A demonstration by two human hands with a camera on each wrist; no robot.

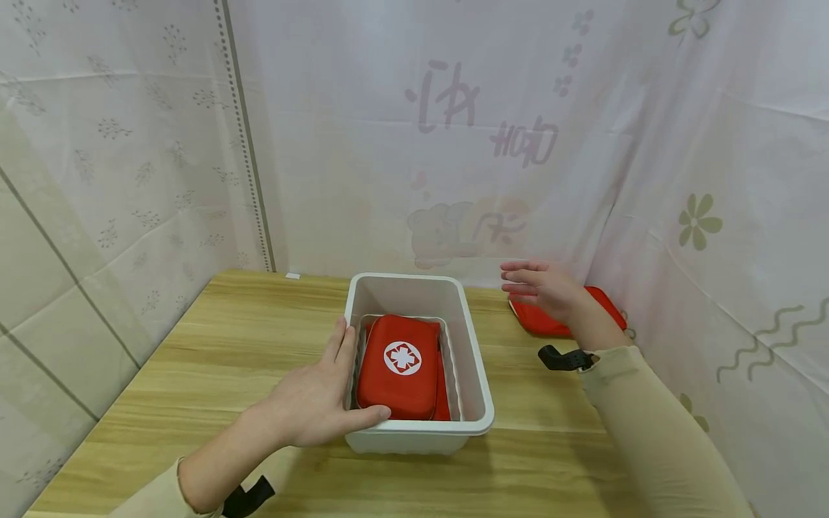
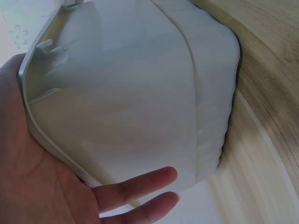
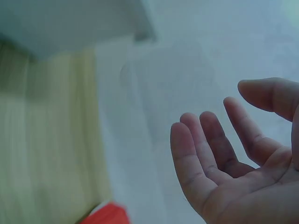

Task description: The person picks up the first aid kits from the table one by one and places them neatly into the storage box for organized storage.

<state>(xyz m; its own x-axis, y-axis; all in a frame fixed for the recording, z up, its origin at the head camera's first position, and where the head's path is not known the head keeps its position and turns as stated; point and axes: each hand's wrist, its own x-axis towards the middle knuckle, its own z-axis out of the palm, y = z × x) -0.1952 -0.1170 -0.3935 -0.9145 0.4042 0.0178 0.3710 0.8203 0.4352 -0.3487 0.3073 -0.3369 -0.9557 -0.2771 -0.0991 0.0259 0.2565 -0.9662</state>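
Observation:
A white plastic bin [image 1: 440, 426] stands on the wooden table. Inside it lies a red first-aid case [image 1: 388, 392] with a white cross emblem, on top of another red item [image 1: 444, 399] that is mostly hidden. My left hand [image 1: 314, 404] rests on the bin's near left corner, thumb along the front rim and fingers stretched along the left side. In the left wrist view its palm touches the rim beside the bin's outer wall [image 2: 117, 93]. Away to the bin's right, my right hand [image 1: 550, 289] hovers with loosely bent fingers and holds nothing.
Behind and below the right hand, a second red case [image 1: 540, 322] lies at the table's back right. A small white piece [image 1: 293, 276] sits at the back edge. Patterned curtains [image 1: 363, 158] enclose the table [image 1: 259, 338] at the back and sides.

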